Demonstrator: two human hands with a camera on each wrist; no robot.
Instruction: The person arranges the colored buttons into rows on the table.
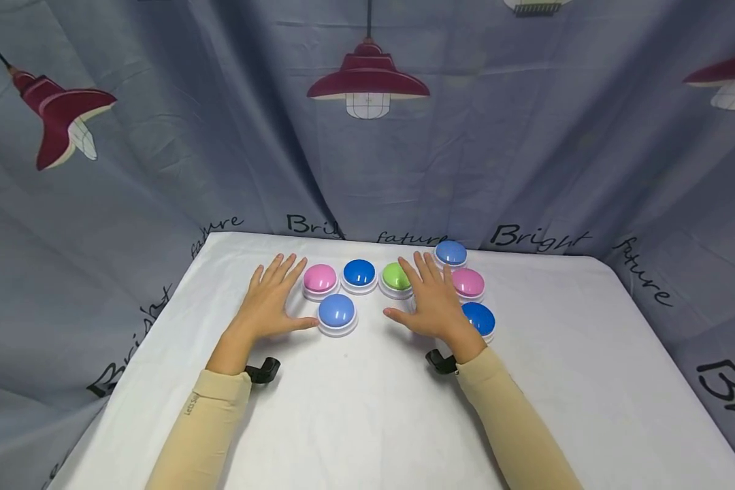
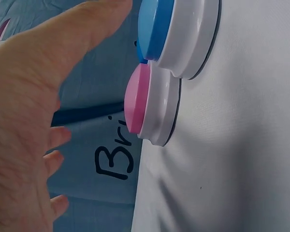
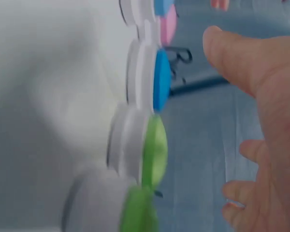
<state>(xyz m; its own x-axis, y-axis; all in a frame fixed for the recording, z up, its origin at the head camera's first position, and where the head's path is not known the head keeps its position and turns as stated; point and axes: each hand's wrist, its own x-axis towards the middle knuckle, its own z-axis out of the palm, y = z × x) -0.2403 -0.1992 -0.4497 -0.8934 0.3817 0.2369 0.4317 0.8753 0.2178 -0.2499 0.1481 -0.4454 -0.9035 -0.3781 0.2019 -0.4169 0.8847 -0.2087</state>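
My left hand (image 1: 267,304) hovers over the table with its fingers spread, left of a pink push button (image 1: 320,278). Its thumb reaches to the edge of a light blue push button (image 1: 337,310). A dark blue button (image 1: 358,273) and a green button (image 1: 395,275) stand behind, all domed on white round bases. My right hand (image 1: 431,304), fingers also spread and holding nothing, is above the right group. Around it show another light blue (image 1: 451,252), pink (image 1: 468,282) and dark blue button (image 1: 480,318). A second green button (image 3: 139,210), hidden under this hand in the head view, appears in the right wrist view.
The buttons stand on a white-covered table (image 1: 355,422). A grey-blue curtain (image 1: 220,136) printed with red lamps and lettering hangs behind and at both sides. Each wrist carries a small black camera mount, one of them by the left sleeve (image 1: 208,415).
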